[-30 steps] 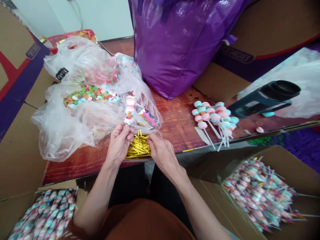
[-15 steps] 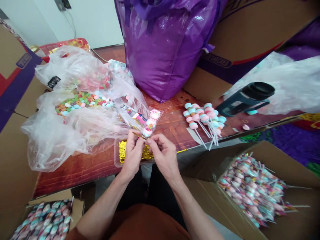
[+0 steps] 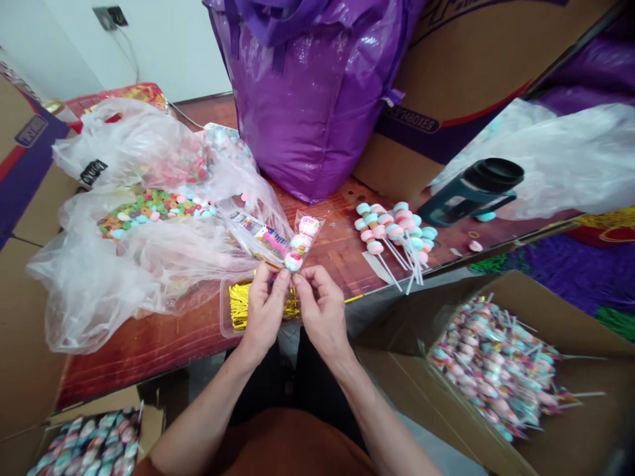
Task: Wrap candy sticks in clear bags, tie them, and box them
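A wrapped candy skewer (image 3: 300, 243), pink, white and pale blue in a clear bag, stands up from between my hands over the table's front edge. My left hand (image 3: 265, 307) is closed, thumb and fingers pinching at the gathered bottom of the bag. My right hand (image 3: 321, 311) pinches the same spot from the other side, its fingertips almost meeting the left ones. A thin gold twist tie (image 3: 272, 266) shows by the left fingers, mostly hidden. Beneath the left hand lies a clear tub (image 3: 224, 311) of gold twist ties (image 3: 239, 305).
Unwrapped candy skewers (image 3: 397, 231) lie to the right, near a dark bottle (image 3: 469, 192). Plastic bags of loose candies (image 3: 159, 206) cover the left side. A big purple bag (image 3: 317, 99) stands behind. Open boxes of wrapped skewers sit low right (image 3: 496, 370) and low left (image 3: 94, 439).
The fingertips have drawn together at the bag's neck, and the gold tie that stretched between them is now mostly hidden. The whole view has shifted slightly.
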### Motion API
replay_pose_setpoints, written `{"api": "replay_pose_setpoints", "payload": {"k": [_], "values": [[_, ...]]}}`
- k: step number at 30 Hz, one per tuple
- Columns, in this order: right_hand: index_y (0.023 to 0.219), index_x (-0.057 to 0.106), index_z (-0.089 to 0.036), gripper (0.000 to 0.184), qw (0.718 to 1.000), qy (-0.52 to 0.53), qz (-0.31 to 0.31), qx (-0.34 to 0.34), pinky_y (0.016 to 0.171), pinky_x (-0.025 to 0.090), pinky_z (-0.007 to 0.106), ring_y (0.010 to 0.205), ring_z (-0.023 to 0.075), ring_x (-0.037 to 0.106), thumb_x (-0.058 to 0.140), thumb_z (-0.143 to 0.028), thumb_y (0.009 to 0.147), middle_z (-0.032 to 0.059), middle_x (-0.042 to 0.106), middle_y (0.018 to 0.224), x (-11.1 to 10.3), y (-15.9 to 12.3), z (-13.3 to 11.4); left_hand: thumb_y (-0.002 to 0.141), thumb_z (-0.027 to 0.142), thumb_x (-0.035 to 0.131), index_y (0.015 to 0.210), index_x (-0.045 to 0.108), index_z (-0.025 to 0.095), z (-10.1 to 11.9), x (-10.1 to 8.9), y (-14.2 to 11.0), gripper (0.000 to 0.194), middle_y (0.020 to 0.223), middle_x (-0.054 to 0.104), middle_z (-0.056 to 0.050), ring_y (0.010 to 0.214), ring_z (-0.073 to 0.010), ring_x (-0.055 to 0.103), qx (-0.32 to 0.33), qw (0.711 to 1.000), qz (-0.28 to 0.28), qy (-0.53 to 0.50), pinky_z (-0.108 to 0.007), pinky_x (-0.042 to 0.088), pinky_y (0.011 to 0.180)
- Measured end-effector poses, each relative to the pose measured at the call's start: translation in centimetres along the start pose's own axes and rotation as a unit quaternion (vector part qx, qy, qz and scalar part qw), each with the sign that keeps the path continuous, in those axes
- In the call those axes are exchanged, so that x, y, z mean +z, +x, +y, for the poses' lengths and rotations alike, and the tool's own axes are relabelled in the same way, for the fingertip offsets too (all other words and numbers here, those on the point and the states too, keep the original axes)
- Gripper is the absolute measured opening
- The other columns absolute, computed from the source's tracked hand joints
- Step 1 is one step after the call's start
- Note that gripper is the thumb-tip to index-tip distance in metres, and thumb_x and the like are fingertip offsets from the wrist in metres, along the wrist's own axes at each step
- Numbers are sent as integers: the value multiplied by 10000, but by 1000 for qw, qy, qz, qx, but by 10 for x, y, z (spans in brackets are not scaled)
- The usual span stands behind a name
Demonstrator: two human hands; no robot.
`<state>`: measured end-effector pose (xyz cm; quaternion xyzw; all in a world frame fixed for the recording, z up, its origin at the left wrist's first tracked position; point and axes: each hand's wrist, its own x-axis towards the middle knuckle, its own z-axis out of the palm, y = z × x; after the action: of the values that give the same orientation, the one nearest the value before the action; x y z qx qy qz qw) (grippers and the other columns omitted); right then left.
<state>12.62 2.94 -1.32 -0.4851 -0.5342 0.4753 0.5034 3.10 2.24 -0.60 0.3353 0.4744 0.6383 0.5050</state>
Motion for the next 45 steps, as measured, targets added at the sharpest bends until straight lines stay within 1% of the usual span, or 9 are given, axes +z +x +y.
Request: {"api": "replay_pose_setpoints", "payload": {"k": [5, 11, 17, 22, 28, 32, 35, 38, 45], "values": [[810, 501, -221, 189, 999, 37, -28, -14, 671, 440, 259, 747, 142, 535, 507, -324, 969, 4, 562, 842, -3, -2, -4, 774, 383, 800, 739, 523, 162, 16, -2, 2, 356, 583, 441, 64, 468, -23, 265, -124, 985, -48, -111, -142, 218, 439], [799, 505, -223, 168, 990, -16, -79, -115, 695, 418, 275, 777, 155, 536, 500, -259, 963, 17, 560, 869, -23, 2, -25, 626, 379, 904, 778, 489, 179, 44, -4, 0, 485, 519, 299, 123, 446, -14, 99, -317, 910, -167, -208, -121, 114, 380], [802, 441, -233, 171, 969, -178, -27, -171, 620, 358, 277, 640, 142, 469, 435, -201, 969, -9, 494, 731, -20, 1, -22, 828, 438, 748, 856, 538, 193, 25, 6, -9, 324, 562, 451, 70, 480, -51, 323, -120, 990, -58, -47, -146, 276, 451], [796, 405, -237, 172, 978, -172, -38, -113, 593, 353, 265, 620, 134, 466, 437, -214, 963, -25, 484, 707, -21, -2, -21, 882, 453, 683, 900, 671, 177, 16, 2, -16, 277, 759, 598, 0, 719, -105, 540, -14, 994, -58, 89, -205, 458, 684], [808, 464, -228, 198, 994, -81, -56, -47, 531, 380, 226, 545, 100, 458, 461, -260, 1004, -58, 486, 650, -26, -2, -14, 660, 394, 888, 822, 676, 134, 18, 0, -3, 372, 595, 508, 56, 479, -18, 352, -174, 981, -54, -63, -138, 289, 453], [967, 581, -203, 170, 962, -176, -2, -210, 671, 495, 241, 721, 128, 625, 438, -117, 998, 11, 641, 809, -28, -4, -7, 514, 268, 964, 708, 594, 125, 19, 3, 7, 441, 539, 402, 101, 430, 15, 272, -293, 936, -50, -188, -105, 218, 404], [1119, 618, -171, 260, 903, -252, 8, -349, 852, 535, 304, 972, 191, 667, 462, -36, 961, 111, 700, 1031, -31, 1, -1, 498, 212, 968, 714, 579, 127, 23, 5, 8, 453, 547, 405, 109, 420, 22, 285, -314, 923, -28, -222, -90, 219, 391], [1097, 636, -173, 239, 868, -288, 23, -403, 840, 546, 332, 941, 213, 666, 536, -35, 930, 119, 713, 1008, -33, 6, 2, 520, 179, 957, 712, 575, 130, 25, 7, 4, 430, 553, 431, 104, 417, 20, 314, -321, 917, -34, -236, -90, 242, 387], [900, 613, -188, 174, 898, -262, 56, -349, 717, 517, 318, 756, 184, 631, 490, -79, 956, 57, 654, 781, -23, 2, -10, 632, 335, 915, 793, 684, 155, 20, 11, 3, 334, 719, 628, 11, 647, -88, 588, -285, 933, -92, -197, -194, 500, 604]]}}
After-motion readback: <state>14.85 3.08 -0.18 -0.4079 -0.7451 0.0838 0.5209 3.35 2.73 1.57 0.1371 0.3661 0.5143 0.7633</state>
